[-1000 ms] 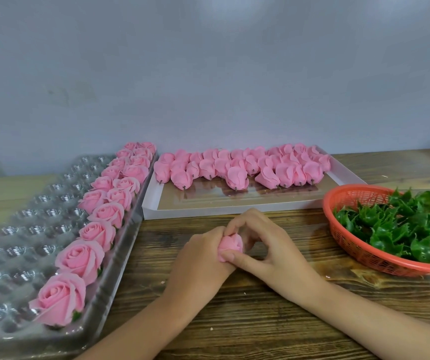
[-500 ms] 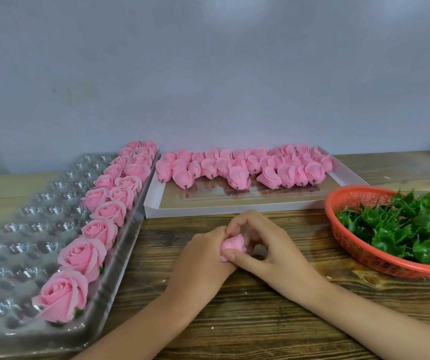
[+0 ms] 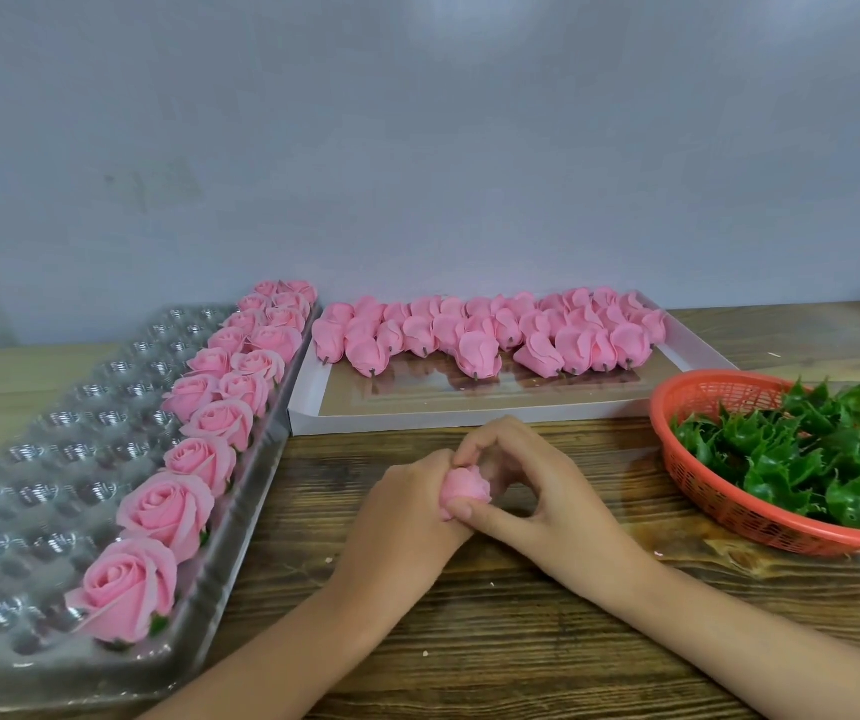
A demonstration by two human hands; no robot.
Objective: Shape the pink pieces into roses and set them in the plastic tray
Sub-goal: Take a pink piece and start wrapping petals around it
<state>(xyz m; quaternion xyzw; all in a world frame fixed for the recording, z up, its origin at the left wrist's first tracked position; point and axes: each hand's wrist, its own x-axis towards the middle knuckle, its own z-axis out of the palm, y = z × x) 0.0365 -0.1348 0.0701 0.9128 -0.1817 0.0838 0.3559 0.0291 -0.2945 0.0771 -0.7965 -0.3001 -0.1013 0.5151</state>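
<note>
One pink piece (image 3: 464,488) gripped by left hand (image 3: 396,517), right hand (image 3: 547,491), roses (image 3: 168,506) in plastic tray (image 3: 27,459), buds (image 3: 474,350) in box (image 3: 469,420), leaves (image 3: 807,459) in basket (image 3: 719,506)

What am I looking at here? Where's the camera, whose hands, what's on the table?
There is no machine. A person works with two bare hands, filmed by one camera worn on the head that looks forward and down. On the wooden table, a clear plastic tray at the left holds finished roses along its right edge. A white tray at the back holds unshaped pink pieces. An orange basket at the right holds green leaves. The left hand and right hand together pinch one pink piece.
</note>
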